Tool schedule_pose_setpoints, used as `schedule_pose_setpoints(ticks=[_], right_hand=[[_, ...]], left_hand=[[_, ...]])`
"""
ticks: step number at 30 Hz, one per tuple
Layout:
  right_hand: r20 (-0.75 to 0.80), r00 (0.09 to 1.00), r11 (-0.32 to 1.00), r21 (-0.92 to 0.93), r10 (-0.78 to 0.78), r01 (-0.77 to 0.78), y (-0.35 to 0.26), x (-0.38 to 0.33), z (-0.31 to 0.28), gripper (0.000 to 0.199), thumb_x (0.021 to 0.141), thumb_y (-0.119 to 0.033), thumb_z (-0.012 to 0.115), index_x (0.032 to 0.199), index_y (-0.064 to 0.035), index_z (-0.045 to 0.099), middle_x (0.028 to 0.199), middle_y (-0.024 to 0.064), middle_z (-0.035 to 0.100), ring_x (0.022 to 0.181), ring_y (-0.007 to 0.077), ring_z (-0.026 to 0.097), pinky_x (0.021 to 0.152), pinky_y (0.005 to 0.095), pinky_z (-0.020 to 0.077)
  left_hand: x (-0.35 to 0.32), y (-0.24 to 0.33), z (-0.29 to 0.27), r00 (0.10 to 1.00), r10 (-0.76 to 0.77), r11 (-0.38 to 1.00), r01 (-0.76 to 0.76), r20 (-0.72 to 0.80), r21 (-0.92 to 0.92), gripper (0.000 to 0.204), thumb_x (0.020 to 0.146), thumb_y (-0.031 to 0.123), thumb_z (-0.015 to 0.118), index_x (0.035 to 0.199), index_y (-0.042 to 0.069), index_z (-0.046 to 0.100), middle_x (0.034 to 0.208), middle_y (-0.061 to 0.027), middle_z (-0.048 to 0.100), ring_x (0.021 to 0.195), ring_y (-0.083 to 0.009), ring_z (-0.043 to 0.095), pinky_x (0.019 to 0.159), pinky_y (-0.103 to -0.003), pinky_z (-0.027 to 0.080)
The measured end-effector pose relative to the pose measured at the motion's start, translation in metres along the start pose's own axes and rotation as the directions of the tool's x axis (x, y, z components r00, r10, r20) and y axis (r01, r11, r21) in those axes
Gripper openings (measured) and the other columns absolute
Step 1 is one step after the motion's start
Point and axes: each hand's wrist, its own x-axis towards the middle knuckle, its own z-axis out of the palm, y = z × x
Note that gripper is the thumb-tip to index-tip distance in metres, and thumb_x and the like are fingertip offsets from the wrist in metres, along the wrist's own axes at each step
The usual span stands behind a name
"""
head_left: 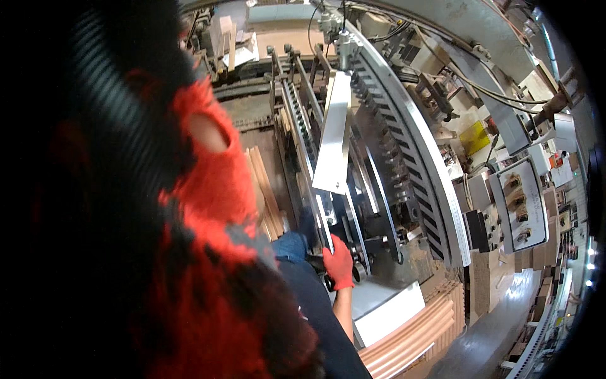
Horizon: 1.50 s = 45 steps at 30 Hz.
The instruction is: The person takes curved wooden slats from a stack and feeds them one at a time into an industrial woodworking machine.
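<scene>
My left hand (211, 183) is right in front of the camera, large and blurred, in a red glove with dark stains. A hole in the glove shows bare skin; the fingers are too smeared and cropped to read. Farther down, my right hand (339, 262), also red-gloved, is closed round the near end of a long narrow metal rail (325, 224) on a machine. Above that rail hangs a shiny flat metal plate (333, 139), slanting downward. Beside it curves a long toothed metal beam (404, 145) of the machine.
A control box (521, 203) with several knobs stands at the right. Stacked brown strips (410, 331) and a white panel (391, 312) lie below my right hand. More wooden strips (268, 196) lie left of the rails. Cables (470, 82) cross the upper right.
</scene>
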Motion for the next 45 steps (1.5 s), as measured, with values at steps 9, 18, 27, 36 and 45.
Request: schedule_pose_setpoints(ticks=[9,18,27,36,45], right_hand=[[0.035,0.999,0.999,0.033,-0.009,0.007,-0.005,0.009,0.007,0.042,0.085,-0.020,0.062,0.126,-0.0081,0.060,0.115,0.0181,0.066,0.107,0.0381,0.063,0.090,0.0460,0.0502],[-0.200,0.980,0.997,0.080,0.012,0.004,-0.008,-0.011,-0.008,0.035,0.090,-0.036,0.065,0.112,-0.0084,0.068,0.105,0.0138,0.067,0.100,0.0335,0.064,0.083,0.0435,0.0509],[-0.748,0.642,0.956,-0.037,0.166,-0.290,-0.006,-0.090,-0.093,0.018,0.086,-0.022,0.065,0.097,-0.0081,0.068,0.091,0.0119,0.066,0.085,0.0316,0.065,0.074,0.0441,0.0519],[-0.789,0.204,-0.002,-0.252,0.580,-0.968,0.045,-0.248,-0.069,0.047,0.086,-0.014,0.059,0.132,-0.0153,0.055,0.116,0.0085,0.053,0.101,0.0301,0.052,0.088,0.0486,0.0428],[-0.900,0.155,0.373,0.009,0.408,-0.928,0.072,-0.283,-0.040,0.041,0.077,-0.010,0.065,0.117,-0.0093,0.067,0.086,0.0092,0.059,0.077,0.0322,0.059,0.068,0.0435,0.0508]], left_hand=[[0.085,-0.004,-0.031,0.868,0.495,0.839,-0.468,-0.033,0.277,0.051,0.090,0.009,0.064,0.137,0.000,0.046,0.133,-0.0171,0.056,0.117,-0.0262,0.059,0.099,-0.040,0.047],[-0.011,-0.228,0.011,0.851,-0.399,0.781,0.511,-0.342,0.360,0.053,0.091,0.008,0.068,0.140,0.002,0.047,0.130,-0.0136,0.058,0.118,-0.0221,0.058,0.102,-0.036,0.046],[-0.148,-0.311,-0.014,0.535,-0.735,0.517,0.840,-0.417,0.166,0.060,0.101,0.025,0.060,0.145,-0.007,0.036,0.148,-0.0175,0.043,0.133,-0.0241,0.045,0.111,-0.036,0.035],[-0.150,-0.343,-0.040,0.505,-0.785,0.486,0.861,-0.358,0.149,0.070,0.093,0.023,0.072,0.145,-0.004,0.035,0.138,-0.0157,0.048,0.120,-0.0216,0.051,0.103,-0.034,0.041],[-0.126,-0.316,-0.012,0.508,-0.750,0.313,0.837,-0.424,0.449,0.081,0.088,0.031,0.076,0.147,-0.005,0.034,0.149,-0.0215,0.036,0.133,-0.0312,0.042,0.111,-0.040,0.036]])
